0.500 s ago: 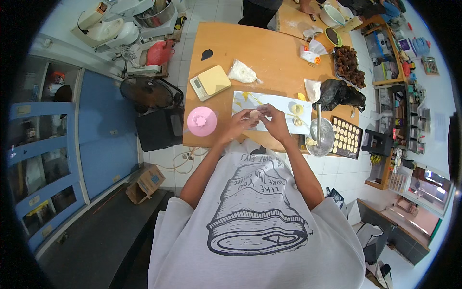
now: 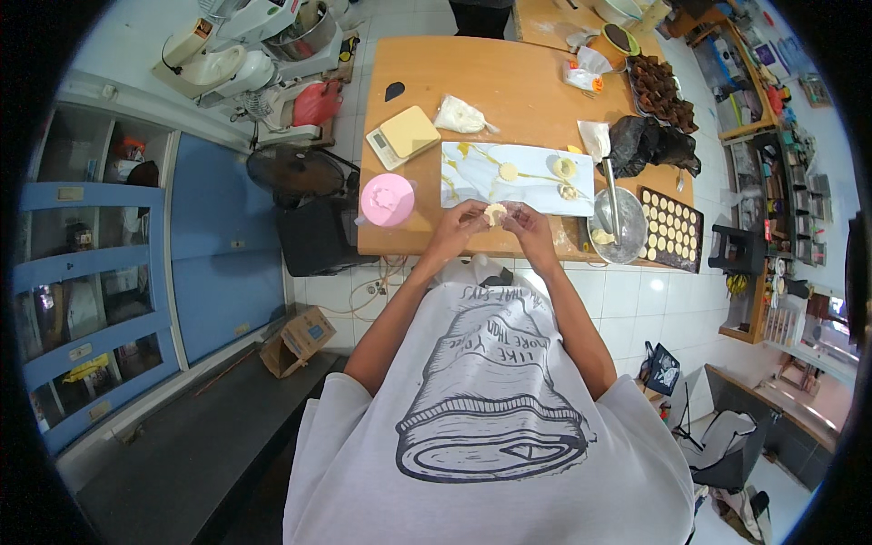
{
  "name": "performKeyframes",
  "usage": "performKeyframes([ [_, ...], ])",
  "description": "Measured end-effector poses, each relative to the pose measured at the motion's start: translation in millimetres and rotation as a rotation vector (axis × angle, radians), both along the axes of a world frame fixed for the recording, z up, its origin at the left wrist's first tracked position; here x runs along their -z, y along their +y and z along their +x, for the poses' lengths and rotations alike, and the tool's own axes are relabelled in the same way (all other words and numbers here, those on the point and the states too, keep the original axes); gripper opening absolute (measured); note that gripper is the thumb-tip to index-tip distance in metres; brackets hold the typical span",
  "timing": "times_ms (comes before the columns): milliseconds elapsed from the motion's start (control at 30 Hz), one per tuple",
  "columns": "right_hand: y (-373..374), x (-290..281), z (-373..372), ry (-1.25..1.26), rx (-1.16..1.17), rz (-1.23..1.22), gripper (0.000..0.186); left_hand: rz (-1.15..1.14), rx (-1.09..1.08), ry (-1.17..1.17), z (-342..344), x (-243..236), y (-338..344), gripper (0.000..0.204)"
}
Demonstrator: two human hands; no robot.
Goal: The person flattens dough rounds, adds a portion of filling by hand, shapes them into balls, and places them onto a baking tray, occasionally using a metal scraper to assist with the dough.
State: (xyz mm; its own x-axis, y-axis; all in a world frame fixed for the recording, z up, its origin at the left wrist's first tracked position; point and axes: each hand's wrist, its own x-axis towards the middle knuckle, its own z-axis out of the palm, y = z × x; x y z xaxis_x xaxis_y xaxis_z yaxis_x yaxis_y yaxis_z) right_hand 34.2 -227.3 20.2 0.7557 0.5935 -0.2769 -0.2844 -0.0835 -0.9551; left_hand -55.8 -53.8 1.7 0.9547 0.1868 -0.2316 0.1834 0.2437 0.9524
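My left hand (image 2: pixel 465 222) and my right hand (image 2: pixel 525 227) both pinch a small pale piece of dough with a ridged edge (image 2: pixel 495 214), just at the near edge of a white marbled board (image 2: pixel 472 182). On that board lie a flat dough round (image 2: pixel 509 171), a pale ring-shaped item (image 2: pixel 564 167) and a small lump (image 2: pixel 569 192). A pink bowl (image 2: pixel 387 202) stands left of the board. To its right are a steel bowl (image 2: pixel 637 218) with a long metal tool (image 2: pixel 612 204) across it and a dark tray (image 2: pixel 695 227) of many pale rounds.
The wooden table (image 2: pixel 427 68) also holds a kitchen scale (image 2: pixel 409 136), a white bag (image 2: pixel 460 113), black bags (image 2: pixel 640 145) and brown pastries (image 2: pixel 658 91). A person in dark clothes (image 2: pixel 480 14) stands beyond it. A fan (image 2: pixel 289 177) and cardboard box (image 2: pixel 295 341) are at left.
My hands have moved back toward my body from over the board, uncovering the dough round there, still holding the small piece. The view has shifted slightly with my head.
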Motion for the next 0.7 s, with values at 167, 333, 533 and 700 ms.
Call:
performKeyframes([
  [167, -51.4, -5.3, -30.3, 0.027, 0.143, 0.016, 0.025, 0.157, 0.081, 0.004, 0.1, -3.2, -51.5, 0.022],
  [333, -129.4, -5.2, -85.8, -0.012, 0.345, -0.044, 0.026, 0.09, 0.235, 0.018, -15.7, 2.7, -126.6, 0.02],
  [533, -233.2, 6.1, -168.2, 0.03, 0.699, -0.068, 0.021, 0.009, 0.603, 0.012, -30.9, 7.3, -230.6, 0.02],
  [700, -278.9, 11.1, -228.5, 0.118, 0.91, -0.026, 0.024, 0.084, 0.841, 0.034, -57.9, 5.5, -290.4, 0.021],
])
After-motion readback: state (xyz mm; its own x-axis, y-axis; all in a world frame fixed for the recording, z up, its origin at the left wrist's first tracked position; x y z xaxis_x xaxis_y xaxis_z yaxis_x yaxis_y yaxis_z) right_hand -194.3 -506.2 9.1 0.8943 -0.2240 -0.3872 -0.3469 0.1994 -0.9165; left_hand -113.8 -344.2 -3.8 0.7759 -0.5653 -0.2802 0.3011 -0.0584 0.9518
